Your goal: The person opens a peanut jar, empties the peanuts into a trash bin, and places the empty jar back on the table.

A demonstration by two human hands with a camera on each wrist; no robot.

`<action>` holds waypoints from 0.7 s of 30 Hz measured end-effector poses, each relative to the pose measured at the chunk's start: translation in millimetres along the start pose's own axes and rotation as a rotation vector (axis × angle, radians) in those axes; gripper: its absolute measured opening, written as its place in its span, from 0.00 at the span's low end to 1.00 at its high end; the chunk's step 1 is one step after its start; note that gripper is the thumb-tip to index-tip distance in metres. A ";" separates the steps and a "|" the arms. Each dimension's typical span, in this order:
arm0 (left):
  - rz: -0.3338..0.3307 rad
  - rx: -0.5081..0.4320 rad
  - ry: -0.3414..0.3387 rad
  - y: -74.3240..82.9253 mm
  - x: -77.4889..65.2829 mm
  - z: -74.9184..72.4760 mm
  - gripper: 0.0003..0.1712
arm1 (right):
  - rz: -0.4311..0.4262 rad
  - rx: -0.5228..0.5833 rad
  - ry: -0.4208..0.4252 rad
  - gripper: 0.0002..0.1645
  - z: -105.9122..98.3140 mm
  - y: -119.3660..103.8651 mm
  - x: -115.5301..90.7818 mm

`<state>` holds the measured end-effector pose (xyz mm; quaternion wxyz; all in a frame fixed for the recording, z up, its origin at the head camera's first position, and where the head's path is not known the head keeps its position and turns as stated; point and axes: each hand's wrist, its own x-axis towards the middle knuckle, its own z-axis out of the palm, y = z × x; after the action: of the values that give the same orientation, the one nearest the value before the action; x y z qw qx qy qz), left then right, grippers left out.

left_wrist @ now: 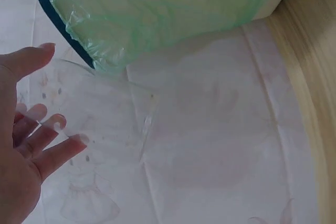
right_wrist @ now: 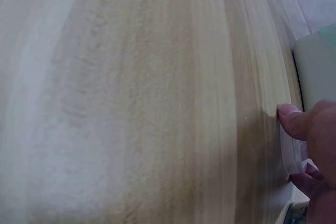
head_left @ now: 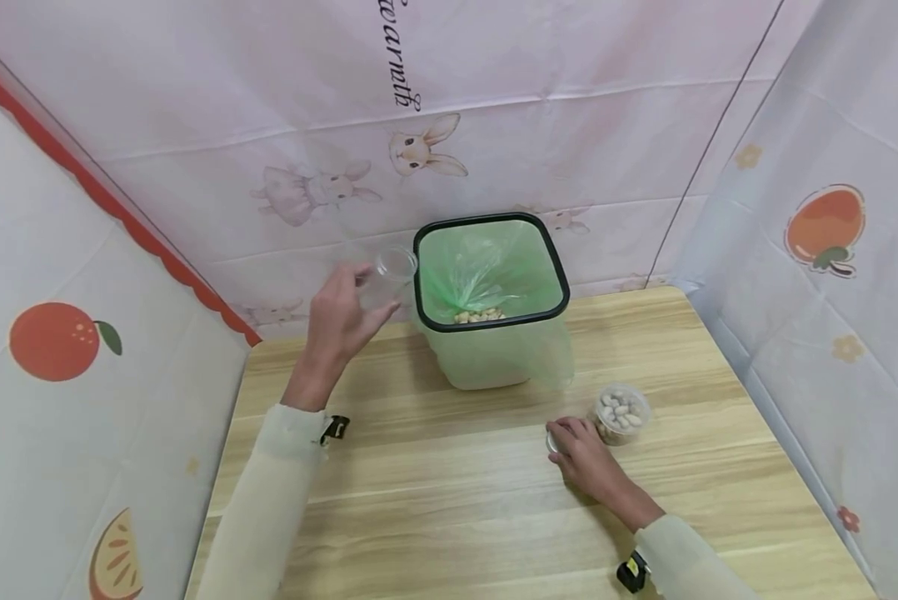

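My left hand (head_left: 338, 312) holds a clear, see-through plastic jar (head_left: 395, 265) between thumb and fingers, tilted at the left rim of a green-lined bin (head_left: 496, 323). In the left wrist view the jar (left_wrist: 113, 103) shows no contents. Pale shelled-looking nuts (head_left: 481, 316) lie at the bottom of the bin's liner. On the table, my right hand (head_left: 587, 458) pinches a round, pale lid (right_wrist: 290, 153) by its edge, partly hidden under the fingers. Beside that hand stands a clear tub of pale nuts (head_left: 621, 414), its top facing up.
The bin, with a black rim and a thin green bag, stands at the back of the wooden table (head_left: 434, 517). A printed pink cloth (head_left: 584, 142) hangs behind it, and white cloths with fruit prints flank both sides.
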<state>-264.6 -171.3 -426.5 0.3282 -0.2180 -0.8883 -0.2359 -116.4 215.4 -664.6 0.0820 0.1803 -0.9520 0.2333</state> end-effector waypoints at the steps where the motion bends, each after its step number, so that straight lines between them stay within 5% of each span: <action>1: -0.031 -0.030 0.000 -0.9 -2.1 0.2 0.39 | 0.006 0.002 -0.003 0.30 -0.2 -0.1 0.4; 12: -0.365 -0.231 -0.015 -13.3 -41.4 11.2 0.37 | 0.047 0.028 -0.031 0.29 -1.7 -0.5 8.4; 21: -0.458 -0.310 -0.036 -17.3 -75.2 29.0 0.37 | 0.063 0.020 -0.054 0.29 -2.8 -0.3 15.2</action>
<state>-236.1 -186.3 -502.4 0.2130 -0.0632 -0.8736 -0.4330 -130.1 211.9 -658.4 0.0471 0.1572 -0.9567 0.2402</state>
